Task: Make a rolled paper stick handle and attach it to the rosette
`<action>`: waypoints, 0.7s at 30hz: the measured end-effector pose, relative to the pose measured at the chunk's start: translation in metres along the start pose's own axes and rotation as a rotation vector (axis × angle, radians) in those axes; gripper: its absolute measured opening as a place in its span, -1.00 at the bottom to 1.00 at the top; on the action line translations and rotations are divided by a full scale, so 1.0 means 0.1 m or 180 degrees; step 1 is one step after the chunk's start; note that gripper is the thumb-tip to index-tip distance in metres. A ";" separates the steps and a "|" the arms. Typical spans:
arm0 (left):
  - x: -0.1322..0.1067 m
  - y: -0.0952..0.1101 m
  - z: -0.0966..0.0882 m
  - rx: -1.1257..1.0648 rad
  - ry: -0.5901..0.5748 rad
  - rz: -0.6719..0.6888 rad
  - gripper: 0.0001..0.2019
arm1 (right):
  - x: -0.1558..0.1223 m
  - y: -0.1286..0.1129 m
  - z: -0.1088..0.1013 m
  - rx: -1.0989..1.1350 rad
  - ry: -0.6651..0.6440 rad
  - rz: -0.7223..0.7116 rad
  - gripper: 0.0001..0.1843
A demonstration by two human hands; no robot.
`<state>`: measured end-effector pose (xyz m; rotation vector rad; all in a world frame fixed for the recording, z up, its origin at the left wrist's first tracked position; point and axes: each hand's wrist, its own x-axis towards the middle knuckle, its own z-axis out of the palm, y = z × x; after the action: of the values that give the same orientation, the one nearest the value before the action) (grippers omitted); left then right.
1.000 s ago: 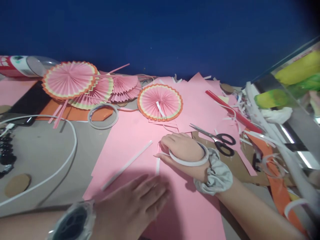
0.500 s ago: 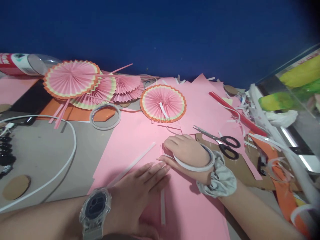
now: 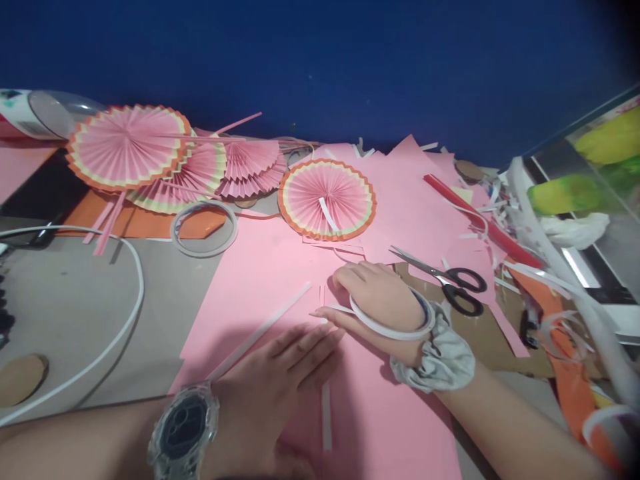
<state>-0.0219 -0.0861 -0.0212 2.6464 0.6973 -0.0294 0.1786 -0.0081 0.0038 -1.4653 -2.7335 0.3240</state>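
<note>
My left hand [image 3: 280, 383] lies flat with fingers stretched out on a large pink paper sheet [image 3: 260, 280], a watch on its wrist. My right hand [image 3: 377, 300] rests on the same sheet with its fingers curled down at the sheet's cut edge, a roll of white tape [image 3: 395, 327] worn around it like a bracelet and a grey scrunchie [image 3: 440, 357] on the wrist. The tape's loose end runs under my right fingertips. A white strip [image 3: 326, 417] lies below my left fingers, another white strip [image 3: 260, 333] to their upper left.
Black-handled scissors [image 3: 445, 280] lie just right of my right hand. Pink pleated paper rosettes [image 3: 327, 199] sit further back, beside a second tape ring [image 3: 204, 229]. A white cable [image 3: 120, 320] curves at left. Paper scraps and orange strips [image 3: 550, 313] pile at right.
My left hand slid forward onto the pink sheet until its fingertips reached my right hand. A white strip now lies below the left fingers. The view shifted slightly.
</note>
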 end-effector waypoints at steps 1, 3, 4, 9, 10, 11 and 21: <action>0.00 0.00 0.00 -0.0005 -0.0009 0.0018 -0.09 | 0.00 0.00 -0.01 0.0055 0.0003 0.0062 -0.63; 0.00 -0.01 -0.01 -0.0022 -0.0031 0.0039 -0.10 | 0.01 -0.01 -0.02 0.0152 0.0034 0.0187 -0.62; 0.00 -0.01 -0.01 -0.0033 -0.0040 0.0033 -0.10 | 0.01 -0.01 -0.03 0.0175 0.0052 0.0236 -0.62; 0.01 0.00 -0.02 -0.0073 -0.0131 -0.0020 -0.12 | 0.01 -0.01 -0.03 0.0077 0.0223 0.0321 -0.58; 0.01 0.00 -0.02 -0.0083 -0.0132 -0.0006 -0.13 | 0.02 -0.01 -0.02 0.0061 0.0284 0.0316 -0.57; 0.01 0.00 -0.02 -0.0094 -0.0121 0.0001 -0.13 | 0.02 -0.01 -0.01 0.0066 0.0343 0.0308 -0.57; 0.01 0.00 -0.02 -0.0226 -0.0183 -0.0040 -0.14 | 0.04 0.01 0.05 0.0850 0.0444 0.0210 -0.62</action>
<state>-0.0214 -0.0848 -0.0199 2.5630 0.6834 -0.0826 0.1765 -0.0051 -0.0019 -1.4479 -2.4274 0.5428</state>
